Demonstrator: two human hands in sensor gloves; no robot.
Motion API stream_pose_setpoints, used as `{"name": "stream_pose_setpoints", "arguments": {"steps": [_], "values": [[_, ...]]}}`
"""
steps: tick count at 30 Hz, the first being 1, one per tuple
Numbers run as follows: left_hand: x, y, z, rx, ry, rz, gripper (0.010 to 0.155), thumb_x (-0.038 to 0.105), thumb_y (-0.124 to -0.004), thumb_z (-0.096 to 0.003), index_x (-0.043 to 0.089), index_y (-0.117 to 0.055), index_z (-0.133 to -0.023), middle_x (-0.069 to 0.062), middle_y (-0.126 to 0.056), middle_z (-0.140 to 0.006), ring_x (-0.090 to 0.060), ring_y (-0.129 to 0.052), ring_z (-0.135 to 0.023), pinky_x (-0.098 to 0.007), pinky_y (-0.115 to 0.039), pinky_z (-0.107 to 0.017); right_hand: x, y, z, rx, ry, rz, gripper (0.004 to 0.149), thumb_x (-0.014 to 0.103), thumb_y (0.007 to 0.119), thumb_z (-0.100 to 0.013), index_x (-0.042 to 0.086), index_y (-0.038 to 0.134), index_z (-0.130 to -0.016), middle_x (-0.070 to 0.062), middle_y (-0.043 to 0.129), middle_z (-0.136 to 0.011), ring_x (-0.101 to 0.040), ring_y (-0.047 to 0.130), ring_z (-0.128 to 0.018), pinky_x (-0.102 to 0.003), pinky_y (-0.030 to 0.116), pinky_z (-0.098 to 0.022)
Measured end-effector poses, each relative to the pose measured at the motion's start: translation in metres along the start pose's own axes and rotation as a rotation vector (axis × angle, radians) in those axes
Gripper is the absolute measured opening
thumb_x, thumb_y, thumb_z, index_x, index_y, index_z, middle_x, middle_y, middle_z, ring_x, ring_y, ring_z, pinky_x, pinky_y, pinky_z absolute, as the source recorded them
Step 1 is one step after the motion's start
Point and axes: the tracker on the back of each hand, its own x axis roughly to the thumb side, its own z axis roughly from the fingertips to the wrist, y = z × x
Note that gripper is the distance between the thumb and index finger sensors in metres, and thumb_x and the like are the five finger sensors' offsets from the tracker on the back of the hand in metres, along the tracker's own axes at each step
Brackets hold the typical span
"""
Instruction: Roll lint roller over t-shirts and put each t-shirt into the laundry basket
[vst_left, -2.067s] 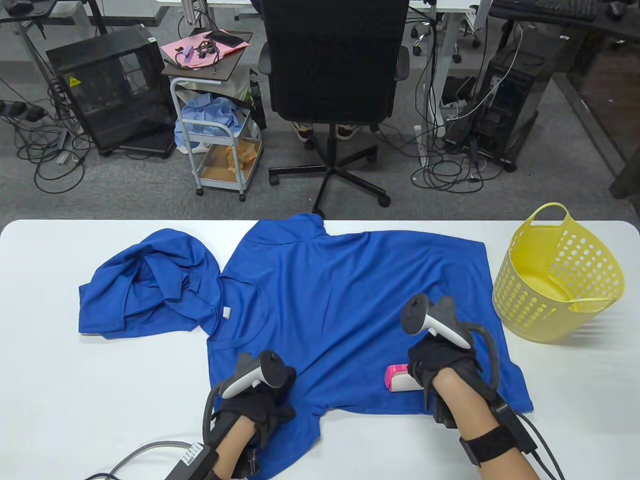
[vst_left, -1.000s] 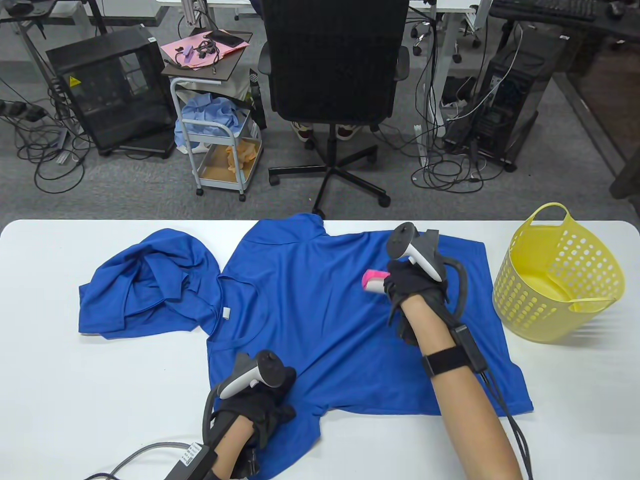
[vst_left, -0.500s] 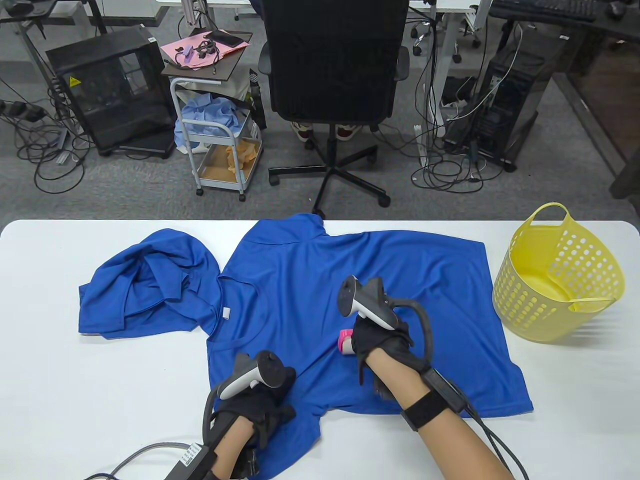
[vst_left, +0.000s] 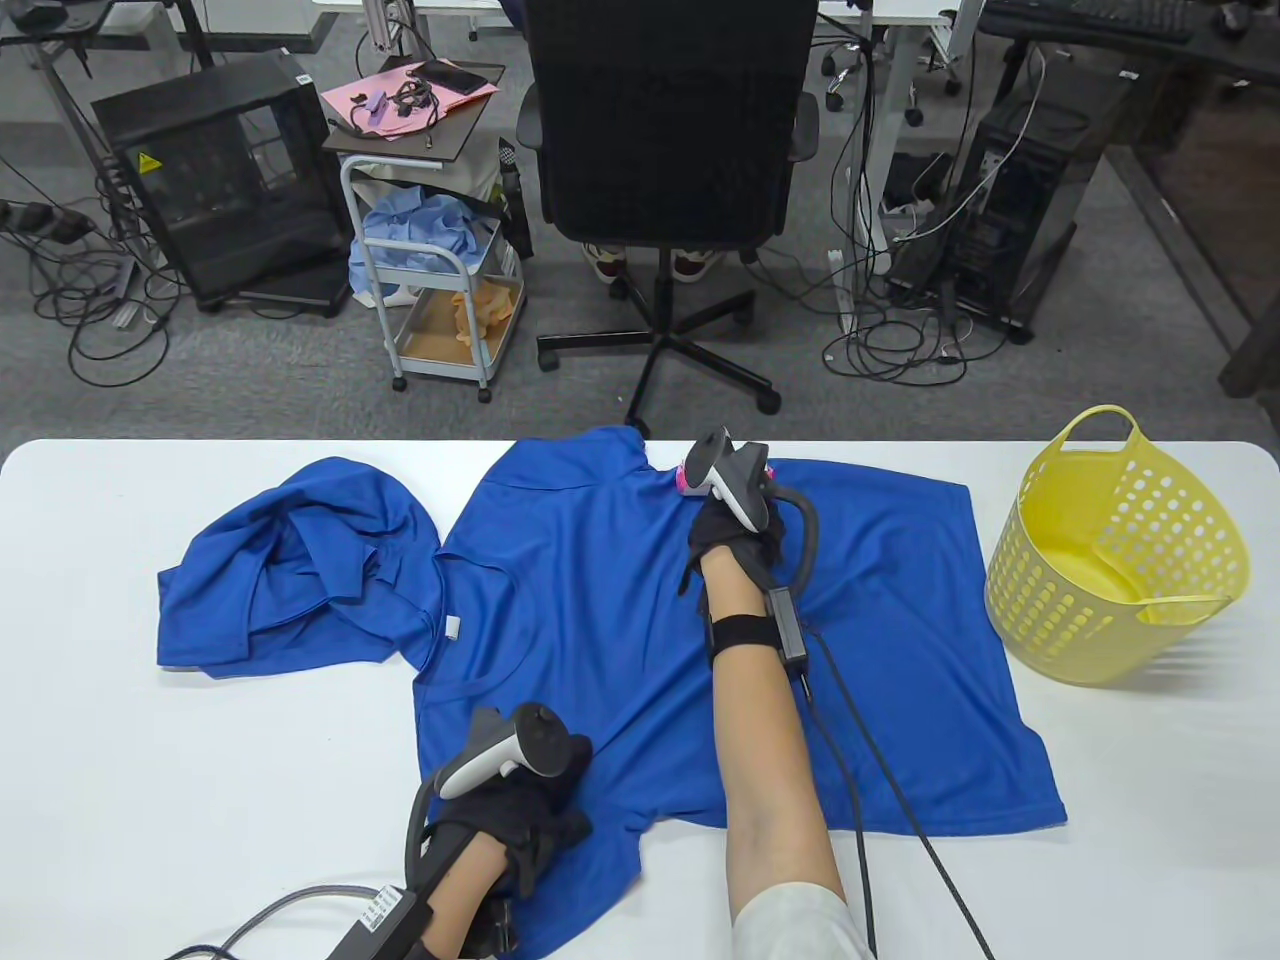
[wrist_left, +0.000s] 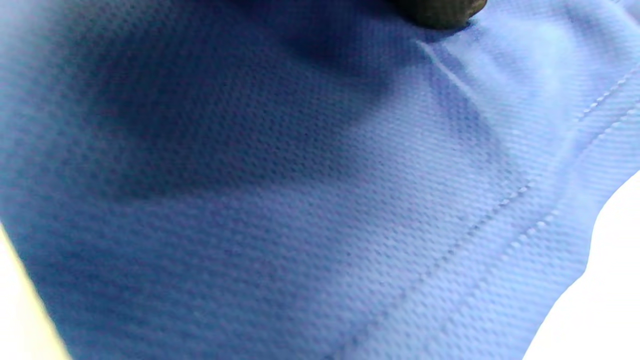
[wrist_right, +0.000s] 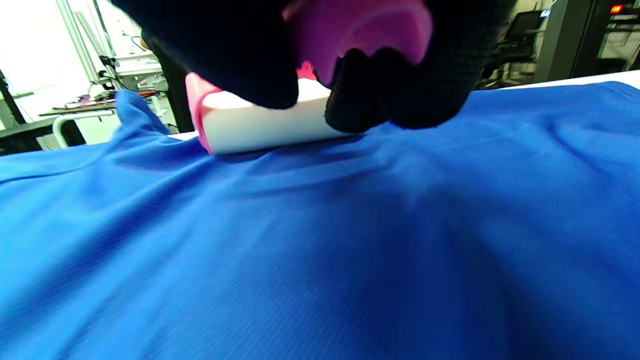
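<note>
A blue t-shirt (vst_left: 600, 620) lies spread flat over the middle of the white table (vst_left: 150, 780). My right hand (vst_left: 735, 530) reaches to its far edge and grips the pink-and-white lint roller (vst_left: 685, 478); in the right wrist view the white roll (wrist_right: 260, 125) lies on the blue cloth (wrist_right: 350, 240) under my curled fingers (wrist_right: 395, 95). My left hand (vst_left: 515, 810) rests on the shirt's near left part, holding it down; in the left wrist view only cloth (wrist_left: 300, 200) and one dark fingertip (wrist_left: 440, 12) show. A second blue t-shirt (vst_left: 290, 565) lies crumpled at the left.
A yellow perforated laundry basket (vst_left: 1120, 545) stands on the table's right end, nothing visible inside it. Beyond the far edge stand a black office chair (vst_left: 665, 170), a small white cart (vst_left: 440, 270) and computer cases with cables on the floor.
My right hand has run the roller back and forth over the shirt: near edge to far right, back toward me, now up to the far edge at the middle. My left hand stayed put.
</note>
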Motion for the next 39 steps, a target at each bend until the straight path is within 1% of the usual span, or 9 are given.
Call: {"name": "stream_pose_setpoints", "arguments": {"steps": [5,9,10,14,17,20,24,31,39], "values": [[-0.003,-0.003,-0.001,-0.010,-0.017,0.030,0.073,0.052,-0.054,-0.0567,0.049,0.005,-0.100,0.004,0.026,-0.100,-0.041,0.028,-0.088,-0.073,0.000,-0.056,-0.008,-0.022,0.029,-0.082,-0.078,-0.065,0.057,0.030,0.079,-0.051,0.033,0.055,-0.103,-0.012,0.073,-0.106,-0.022,0.090,-0.070,-0.033,0.084,-0.046],[-0.002,-0.003,-0.001,-0.006,-0.010,0.012,0.073,0.052,-0.053,-0.0567,0.048,0.006,-0.100,0.003,0.026,-0.100,-0.042,0.027,-0.089,-0.074,-0.001,-0.057,-0.017,-0.052,0.092,-0.015,-0.190,-0.060,0.052,0.035,0.080,-0.052,0.029,0.065,-0.101,-0.015,0.085,-0.097,-0.018,0.098,-0.055,-0.024,0.088,-0.032],[-0.001,-0.003,0.000,-0.004,-0.008,0.005,0.073,0.052,-0.053,-0.0568,0.048,0.005,-0.101,0.003,0.025,-0.101,-0.042,0.026,-0.089,-0.074,-0.002,-0.057,-0.019,-0.057,0.119,0.081,-0.238,-0.041,0.050,0.036,0.080,-0.053,0.028,0.068,-0.101,-0.016,0.088,-0.095,-0.018,0.099,-0.053,-0.023,0.088,-0.030],[0.001,-0.004,0.001,0.005,0.000,-0.013,0.072,0.052,-0.052,-0.0569,0.048,0.005,-0.101,0.002,0.024,-0.102,-0.044,0.024,-0.091,-0.075,-0.004,-0.058,-0.019,-0.052,0.182,0.241,-0.361,0.066,0.046,0.038,0.079,-0.054,0.027,0.073,-0.099,-0.016,0.093,-0.091,-0.017,0.101,-0.048,-0.019,0.088,-0.026],[0.000,-0.003,0.001,0.002,0.000,-0.004,0.072,0.052,-0.052,-0.0569,0.048,0.005,-0.101,0.002,0.024,-0.102,-0.043,0.025,-0.090,-0.074,-0.004,-0.058,-0.015,-0.035,0.212,0.327,-0.408,0.145,0.046,0.038,0.079,-0.054,0.025,0.074,-0.098,-0.017,0.093,-0.090,-0.017,0.101,-0.046,-0.019,0.088,-0.025],[0.001,-0.003,0.001,0.014,0.009,-0.027,0.072,0.052,-0.052,-0.0566,0.048,0.005,-0.101,0.002,0.023,-0.103,-0.043,0.023,-0.092,-0.075,-0.006,-0.059,-0.003,-0.025,0.225,0.271,-0.419,0.188,0.046,0.036,0.078,-0.055,0.025,0.073,-0.098,-0.017,0.089,-0.092,-0.018,0.099,-0.049,-0.018,0.086,-0.025],[0.002,-0.003,0.002,0.023,0.018,-0.047,0.072,0.053,-0.051,-0.0564,0.048,0.005,-0.101,0.001,0.022,-0.103,-0.044,0.021,-0.093,-0.075,-0.008,-0.061,0.017,-0.020,0.205,0.196,-0.375,0.176,0.046,0.036,0.076,-0.056,0.024,0.070,-0.100,-0.017,0.087,-0.095,-0.018,0.098,-0.052,-0.018,0.086,-0.026],[0.004,-0.004,0.003,0.021,0.035,-0.068,0.072,0.053,-0.051,-0.0563,0.048,0.005,-0.101,0.001,0.021,-0.104,-0.044,0.019,-0.094,-0.074,-0.010,-0.062,0.062,-0.009,0.108,0.083,-0.230,0.025,0.048,0.031,0.076,-0.054,0.024,0.064,-0.101,-0.018,0.079,-0.100,-0.023,0.098,-0.056,-0.025,0.089,-0.025],[0.007,-0.006,0.004,0.014,0.049,-0.082,0.072,0.053,-0.050,-0.0564,0.047,0.006,-0.101,0.000,0.021,-0.104,-0.044,0.017,-0.095,-0.075,-0.013,-0.063,0.089,0.011,0.025,0.046,-0.098,-0.103,0.061,0.025,0.076,-0.054,0.030,0.045,-0.106,-0.012,0.057,-0.113,-0.027,0.086,-0.077,-0.034,0.086,-0.044]]}}
